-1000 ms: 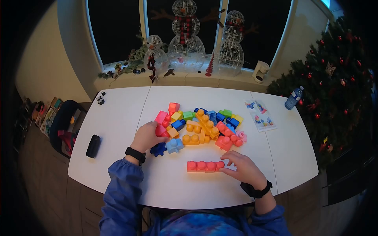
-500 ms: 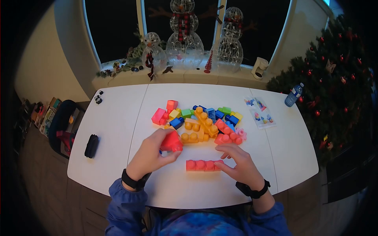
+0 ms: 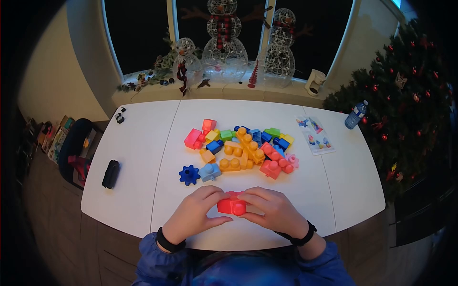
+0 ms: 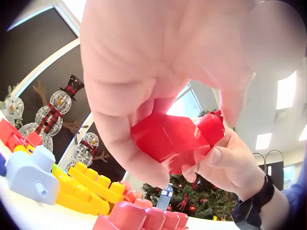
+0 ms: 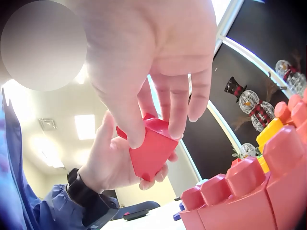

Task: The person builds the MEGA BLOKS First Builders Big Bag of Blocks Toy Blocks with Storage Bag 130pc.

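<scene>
A red block (image 3: 231,205) is between both hands above the near part of the table. My left hand (image 3: 196,213) grips its left side, fingers curled round it in the left wrist view. From the right, my right hand (image 3: 274,209) pinches the same block (image 5: 152,149) between thumb and fingers. A row of salmon-pink blocks (image 5: 247,177) lies on the table close by in the right wrist view; the hands hide it in the head view. Beyond the hands are a dark blue gear-shaped piece (image 3: 189,175) and a light blue block (image 3: 210,172).
Mixed blocks, among them a long orange one (image 3: 250,145), lie mid-table. A black case (image 3: 111,174) is at the left, a picture sheet (image 3: 315,136) at the right. A water bottle (image 3: 356,115) stands at the far right edge.
My left hand took the red block from the pile's left side and brought it toward the near edge. My right hand moved left from the pink row's end and now grips the red block too.
</scene>
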`<state>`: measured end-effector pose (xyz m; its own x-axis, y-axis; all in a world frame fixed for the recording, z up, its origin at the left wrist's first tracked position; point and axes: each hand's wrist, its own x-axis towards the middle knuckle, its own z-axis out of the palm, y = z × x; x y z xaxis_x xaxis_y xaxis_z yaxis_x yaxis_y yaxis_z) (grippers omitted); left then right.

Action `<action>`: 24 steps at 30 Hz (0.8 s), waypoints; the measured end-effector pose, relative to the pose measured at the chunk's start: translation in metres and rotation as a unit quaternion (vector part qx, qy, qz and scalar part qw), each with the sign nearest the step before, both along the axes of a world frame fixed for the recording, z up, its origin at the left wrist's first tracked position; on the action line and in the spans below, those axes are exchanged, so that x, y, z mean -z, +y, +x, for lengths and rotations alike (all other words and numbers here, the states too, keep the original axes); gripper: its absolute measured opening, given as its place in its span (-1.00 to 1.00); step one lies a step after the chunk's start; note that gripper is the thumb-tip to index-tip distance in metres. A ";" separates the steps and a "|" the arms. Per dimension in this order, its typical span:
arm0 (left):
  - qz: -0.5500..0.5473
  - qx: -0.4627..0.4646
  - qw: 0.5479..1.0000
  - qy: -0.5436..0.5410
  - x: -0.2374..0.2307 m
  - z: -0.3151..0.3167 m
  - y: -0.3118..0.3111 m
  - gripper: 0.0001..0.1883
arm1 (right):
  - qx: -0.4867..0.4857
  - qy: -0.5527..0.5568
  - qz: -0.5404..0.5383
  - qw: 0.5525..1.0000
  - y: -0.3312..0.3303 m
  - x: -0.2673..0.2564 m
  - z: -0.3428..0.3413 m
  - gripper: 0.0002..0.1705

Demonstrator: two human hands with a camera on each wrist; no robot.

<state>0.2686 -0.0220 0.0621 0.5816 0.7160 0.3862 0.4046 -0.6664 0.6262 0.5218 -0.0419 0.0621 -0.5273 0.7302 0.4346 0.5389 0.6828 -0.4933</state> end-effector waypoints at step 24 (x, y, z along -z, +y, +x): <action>-0.037 -0.021 0.993 0.111 0.042 -0.018 0.008 -0.60 | 0.075 0.045 -0.081 0.993 -0.021 0.004 0.040 -0.76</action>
